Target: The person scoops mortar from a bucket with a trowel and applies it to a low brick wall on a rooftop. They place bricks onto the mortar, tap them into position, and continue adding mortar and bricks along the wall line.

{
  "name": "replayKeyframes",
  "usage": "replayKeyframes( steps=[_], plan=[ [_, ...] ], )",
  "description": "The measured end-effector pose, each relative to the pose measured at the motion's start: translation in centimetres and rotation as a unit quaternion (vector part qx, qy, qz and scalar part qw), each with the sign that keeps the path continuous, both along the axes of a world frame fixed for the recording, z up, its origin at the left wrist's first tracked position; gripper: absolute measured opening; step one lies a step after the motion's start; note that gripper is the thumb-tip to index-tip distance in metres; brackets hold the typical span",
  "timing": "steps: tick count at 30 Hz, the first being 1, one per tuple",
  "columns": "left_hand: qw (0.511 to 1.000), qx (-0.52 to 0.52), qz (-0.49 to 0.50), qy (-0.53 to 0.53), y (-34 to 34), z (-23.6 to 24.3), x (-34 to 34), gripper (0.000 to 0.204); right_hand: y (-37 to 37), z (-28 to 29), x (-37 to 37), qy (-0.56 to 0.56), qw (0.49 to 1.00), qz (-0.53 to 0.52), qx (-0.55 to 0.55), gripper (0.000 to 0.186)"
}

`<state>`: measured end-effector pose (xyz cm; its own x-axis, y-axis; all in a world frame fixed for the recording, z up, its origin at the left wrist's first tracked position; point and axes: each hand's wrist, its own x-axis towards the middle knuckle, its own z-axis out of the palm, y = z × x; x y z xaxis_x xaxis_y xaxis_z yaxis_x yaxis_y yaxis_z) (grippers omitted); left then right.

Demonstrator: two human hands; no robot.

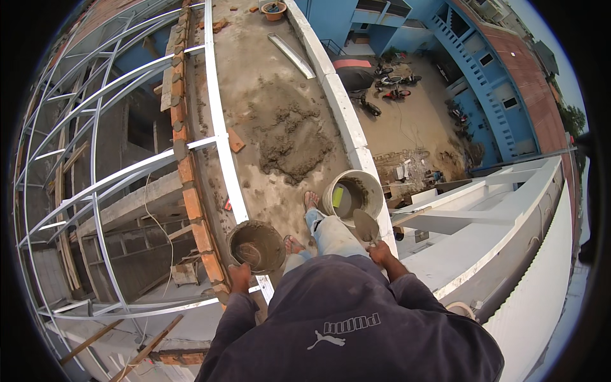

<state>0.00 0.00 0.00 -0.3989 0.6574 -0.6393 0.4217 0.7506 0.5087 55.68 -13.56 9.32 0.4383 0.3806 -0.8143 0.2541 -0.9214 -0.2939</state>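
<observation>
At the left, my left hand [240,277] is closed at the rim of a dark, mortar-smeared bucket [256,247]. That bucket is tilted toward me and looks nearly empty inside. My right hand [380,254] grips the handle of a pointed trowel [366,226], its blade dirty with mortar. Just beyond the trowel, a larger pale bucket [327,202] stands by the parapet, with a yellow-green object [337,196] inside it. Past my feet, a heap of wet grey mortar [294,141] is spread on the concrete slab.
A row of orange bricks [198,233] edges the slab's left, beside a long white beam [228,165] and an open metal roof frame [95,146] over a drop. The right parapet [344,114] borders a courtyard below. A metal channel [291,56] and an orange basin [273,14] lie farther off.
</observation>
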Motion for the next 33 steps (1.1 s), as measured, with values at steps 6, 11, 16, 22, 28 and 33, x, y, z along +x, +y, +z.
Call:
replayKeyframes(
  steps=[6,11,16,22,28,33],
  plan=[
    [0.998,-0.063,0.025,-0.016,7.3,4.2,6.2,0.057,10.1,-3.1,2.1,0.056,0.994,-0.024,0.088,0.052],
    [0.966,-0.098,0.220,-0.097,16.2,3.3,13.3,0.049,24.5,-6.9,4.3,0.035,0.994,0.103,-0.030,0.060],
    [0.964,-0.177,0.193,-0.052,22.6,-9.6,14.2,0.057,37.4,-18.7,5.7,0.069,0.991,0.108,-0.040,0.070],
    [0.980,-0.059,0.191,-0.018,24.2,-26.8,17.8,0.058,51.5,-36.5,7.7,-0.048,0.975,0.196,-0.092,0.058],
    [0.928,-0.129,0.318,-0.147,28.7,-32.4,19.2,0.051,63.9,-48.4,12.1,-0.221,0.939,0.261,-0.027,0.055],
    [0.842,-0.169,0.398,-0.324,35.1,-33.6,20.3,0.030,70.7,-53.4,14.2,-0.258,0.924,0.277,0.054,0.048]
  ],
)
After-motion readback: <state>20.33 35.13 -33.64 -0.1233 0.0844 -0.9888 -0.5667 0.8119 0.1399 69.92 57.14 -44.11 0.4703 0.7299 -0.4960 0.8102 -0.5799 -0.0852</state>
